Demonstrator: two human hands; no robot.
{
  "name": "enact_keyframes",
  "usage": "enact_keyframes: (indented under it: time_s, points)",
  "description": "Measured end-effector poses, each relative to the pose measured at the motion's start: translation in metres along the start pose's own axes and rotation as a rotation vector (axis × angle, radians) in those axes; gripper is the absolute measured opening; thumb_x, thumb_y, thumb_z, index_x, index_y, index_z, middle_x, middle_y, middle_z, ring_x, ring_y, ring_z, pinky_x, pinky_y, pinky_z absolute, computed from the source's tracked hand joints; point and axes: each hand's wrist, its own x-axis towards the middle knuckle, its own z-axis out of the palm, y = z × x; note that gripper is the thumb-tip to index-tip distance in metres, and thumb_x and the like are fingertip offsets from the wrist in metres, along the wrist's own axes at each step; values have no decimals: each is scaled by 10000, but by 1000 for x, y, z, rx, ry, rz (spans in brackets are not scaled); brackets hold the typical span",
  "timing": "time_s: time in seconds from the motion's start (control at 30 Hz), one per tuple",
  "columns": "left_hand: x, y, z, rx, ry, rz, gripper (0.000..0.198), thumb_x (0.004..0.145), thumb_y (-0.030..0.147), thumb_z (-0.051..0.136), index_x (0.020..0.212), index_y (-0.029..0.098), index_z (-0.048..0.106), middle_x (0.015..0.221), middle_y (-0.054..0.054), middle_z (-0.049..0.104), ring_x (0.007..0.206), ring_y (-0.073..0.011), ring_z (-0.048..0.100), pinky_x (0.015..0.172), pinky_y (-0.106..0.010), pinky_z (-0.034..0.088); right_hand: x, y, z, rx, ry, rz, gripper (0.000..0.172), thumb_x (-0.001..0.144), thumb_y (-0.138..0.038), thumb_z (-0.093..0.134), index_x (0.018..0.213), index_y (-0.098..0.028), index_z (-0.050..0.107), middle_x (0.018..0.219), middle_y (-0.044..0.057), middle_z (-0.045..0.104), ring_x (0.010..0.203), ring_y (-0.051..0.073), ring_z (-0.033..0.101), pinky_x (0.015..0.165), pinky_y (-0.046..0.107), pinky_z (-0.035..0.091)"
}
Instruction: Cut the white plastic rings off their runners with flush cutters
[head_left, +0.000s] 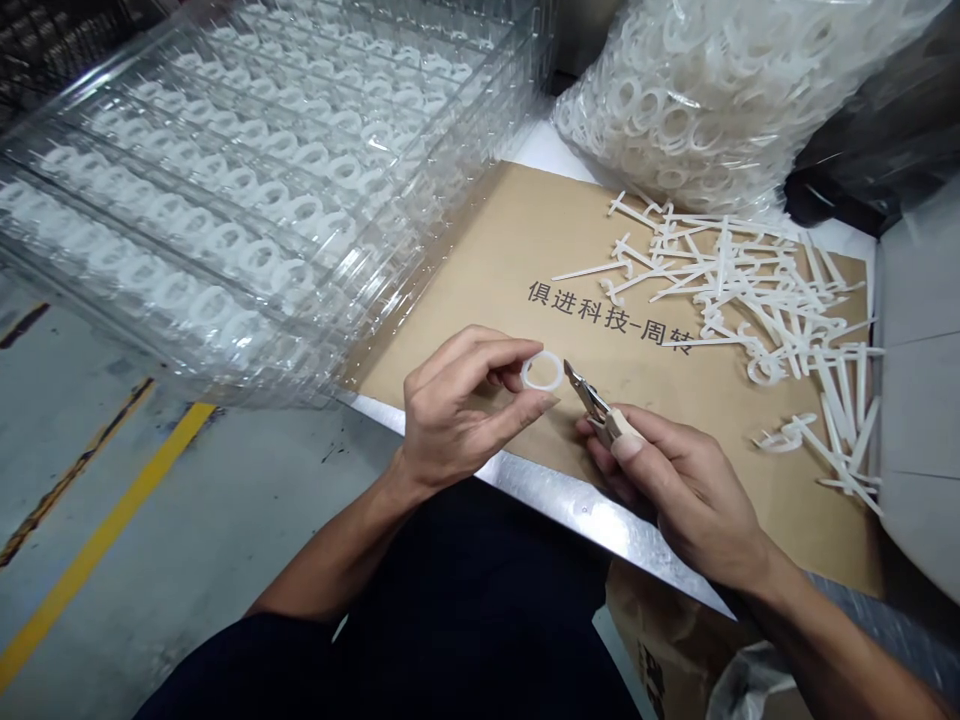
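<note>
Between the thumb and fingers of my left hand (472, 400) is a white plastic ring (556, 384), held up over the cardboard near the table's front edge. My right hand (682, 480) grips a pair of side cutters (592, 397) by the handles. The cutter tips point up and left, close to the ring's right side; whether they touch it I cannot tell. To the right of my hands lies a loose pile of white plastic sprues (750, 290), thin sticks with hooked ends.
Stacked clear plastic trays (360, 290) with rows of white rings stand at the left. A clear bag (675, 110) full of rings is at the back right. The cardboard sheet (487, 270) with printed characters covers the metal-edged table (585, 515). A white panel (919, 400) borders the right side.
</note>
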Motion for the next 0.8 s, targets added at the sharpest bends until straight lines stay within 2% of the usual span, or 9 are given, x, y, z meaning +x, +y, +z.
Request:
enact_keyframes:
  time_s: [0.8]
  points:
    - [-3,-4,1,-57,-13,6,320,869,223,847,1175,176,762,948,-44,717,782,-111,664,664,-223,579,0,5,-1,15,-24,-1,405,1077,-558,522,1138,-201,703,787,5,562,664,140,477,549,253,399]
